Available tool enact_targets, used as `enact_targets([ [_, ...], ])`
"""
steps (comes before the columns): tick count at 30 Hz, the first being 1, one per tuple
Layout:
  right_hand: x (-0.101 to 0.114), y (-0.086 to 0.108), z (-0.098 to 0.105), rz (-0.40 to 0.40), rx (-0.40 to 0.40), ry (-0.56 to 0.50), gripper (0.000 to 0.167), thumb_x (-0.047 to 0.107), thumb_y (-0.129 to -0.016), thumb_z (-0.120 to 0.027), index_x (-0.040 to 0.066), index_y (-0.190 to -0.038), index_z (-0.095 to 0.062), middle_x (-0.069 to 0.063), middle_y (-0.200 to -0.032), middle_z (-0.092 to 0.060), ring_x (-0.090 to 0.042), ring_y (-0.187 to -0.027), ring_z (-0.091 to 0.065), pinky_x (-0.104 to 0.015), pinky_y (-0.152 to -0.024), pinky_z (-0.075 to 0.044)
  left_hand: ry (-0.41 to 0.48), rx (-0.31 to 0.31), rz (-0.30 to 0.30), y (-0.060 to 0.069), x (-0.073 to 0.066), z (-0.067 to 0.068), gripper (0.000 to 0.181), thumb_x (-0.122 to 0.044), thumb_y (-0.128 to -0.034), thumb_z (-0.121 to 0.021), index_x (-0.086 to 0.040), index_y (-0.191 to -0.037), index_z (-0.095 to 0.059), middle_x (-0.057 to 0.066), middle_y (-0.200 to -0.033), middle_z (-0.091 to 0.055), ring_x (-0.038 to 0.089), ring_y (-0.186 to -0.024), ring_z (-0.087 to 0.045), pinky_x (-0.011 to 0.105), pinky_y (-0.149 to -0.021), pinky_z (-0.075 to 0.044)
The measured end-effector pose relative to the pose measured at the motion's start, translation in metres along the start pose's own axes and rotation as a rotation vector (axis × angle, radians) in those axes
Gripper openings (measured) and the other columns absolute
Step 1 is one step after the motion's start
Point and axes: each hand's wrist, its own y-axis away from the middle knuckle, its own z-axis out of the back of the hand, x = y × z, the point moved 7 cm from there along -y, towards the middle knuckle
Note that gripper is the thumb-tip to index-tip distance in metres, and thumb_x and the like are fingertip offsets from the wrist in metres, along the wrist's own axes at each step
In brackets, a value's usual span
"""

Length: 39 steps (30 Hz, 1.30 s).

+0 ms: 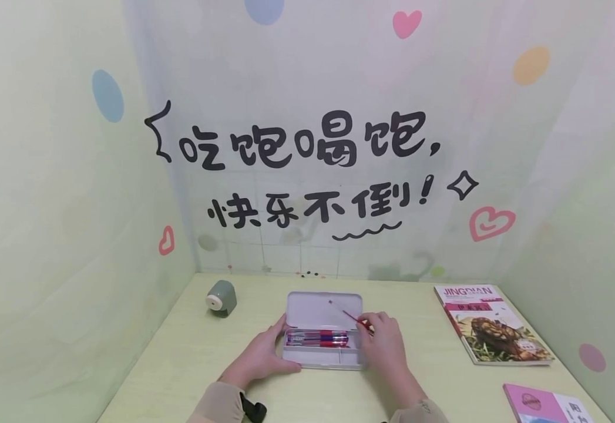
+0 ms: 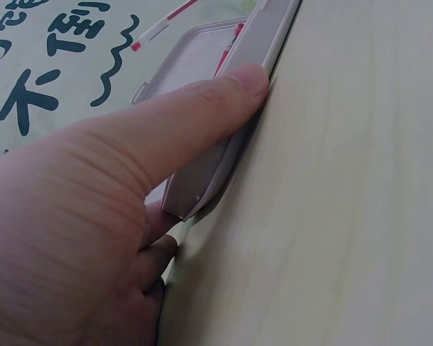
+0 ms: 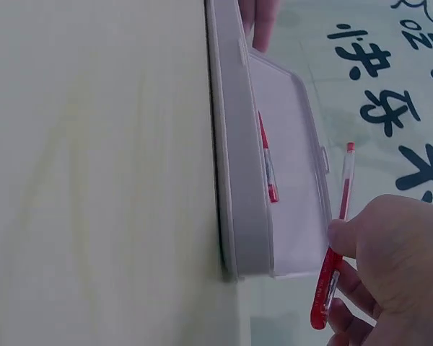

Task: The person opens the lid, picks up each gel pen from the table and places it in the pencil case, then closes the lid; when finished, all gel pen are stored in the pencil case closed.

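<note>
A pale lilac pencil case point(image 1: 322, 357) lies on the table with its lid point(image 1: 312, 308) raised at the back. Several red and blue pens point(image 1: 318, 339) fill its rear compartment; a divider splits the front part. My left hand point(image 1: 265, 355) grips the left end of the case, the thumb along its front wall in the left wrist view and the fingers around the far side. Over the right end, my right hand point(image 1: 383, 341) pinches a red pen point(image 3: 332, 267) between thumb and fingers. The pen has a clear barrel and tilts above the case, apart from it.
A grey-green pencil sharpener point(image 1: 222, 298) stands at the back left of the table. Toward the right lie a magazine point(image 1: 497, 329) and, nearer the front, a pink book point(image 1: 542, 405). A printed curtain point(image 1: 307, 88) with black lettering closes off the back and sides.
</note>
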Motion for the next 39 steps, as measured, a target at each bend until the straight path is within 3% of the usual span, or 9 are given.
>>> enact_targets([
  [6,0.035,0.001,-0.019,0.178,0.027,0.124,0.007,0.016,-0.096,-0.082,0.018,-0.103,-0.079,-0.005,-0.103,-0.072,-0.024,-0.092,-0.057,-0.043,-0.079,-0.053,0.000,-0.004,0.001,0.000,0.000,0.001,0.143,-0.051,-0.0691,-0.102,-0.006,-0.176,-0.019,0.025,-0.172,-0.045,0.053,-0.157,-0.044,0.073,-0.131,-0.034],
  [13,0.060,0.004,-0.036,0.272,0.083,0.254,0.007,0.021,-0.095,-0.085,0.022,-0.099,-0.080,0.001,-0.099,-0.070,-0.021,-0.097,-0.056,-0.041,-0.083,-0.054,0.008,0.002,0.014,0.001,-0.001,0.002,0.142,-0.053,-0.0701,-0.102,-0.007,-0.176,-0.020,0.024,-0.173,-0.045,0.053,-0.158,-0.044,0.072,-0.131,-0.035],
  [18,0.069,0.006,-0.043,0.326,0.089,0.294,0.007,0.021,-0.094,-0.086,0.024,-0.096,-0.080,0.005,-0.095,-0.068,-0.017,-0.093,-0.054,-0.039,-0.082,-0.052,-0.006,-0.001,-0.010,0.003,-0.003,0.003,0.141,-0.051,-0.0708,-0.101,-0.002,-0.175,-0.020,0.026,-0.171,-0.047,0.054,-0.156,-0.046,0.072,-0.130,-0.036],
  [25,0.072,0.008,-0.053,0.334,0.116,0.312,0.009,0.024,-0.091,-0.089,0.025,-0.098,-0.084,0.006,-0.091,-0.065,-0.015,-0.087,-0.049,-0.036,-0.080,-0.048,-0.013,-0.006,-0.018,0.002,-0.002,0.003,0.141,-0.051,-0.0706,-0.101,-0.001,-0.175,-0.020,0.025,-0.169,-0.050,0.053,-0.155,-0.047,0.072,-0.130,-0.037],
  [33,0.070,0.011,-0.052,0.290,0.136,0.274,0.010,0.023,-0.089,-0.090,0.025,-0.097,-0.085,0.006,-0.090,-0.067,-0.015,-0.087,-0.051,-0.037,-0.080,-0.050,-0.016,-0.001,-0.013,0.002,-0.001,0.002,0.142,-0.051,-0.0705,-0.101,-0.001,-0.175,-0.020,0.024,-0.169,-0.050,0.052,-0.156,-0.047,0.072,-0.130,-0.036],
  [39,0.063,0.006,-0.051,0.234,0.188,0.212,0.010,0.026,-0.093,-0.087,0.022,-0.102,-0.083,0.002,-0.101,-0.072,-0.019,-0.095,-0.060,-0.044,-0.088,-0.057,-0.017,-0.001,-0.022,0.001,-0.004,0.002,0.141,-0.051,-0.0708,-0.101,0.000,-0.175,-0.020,0.022,-0.168,-0.052,0.052,-0.156,-0.047,0.072,-0.130,-0.036],
])
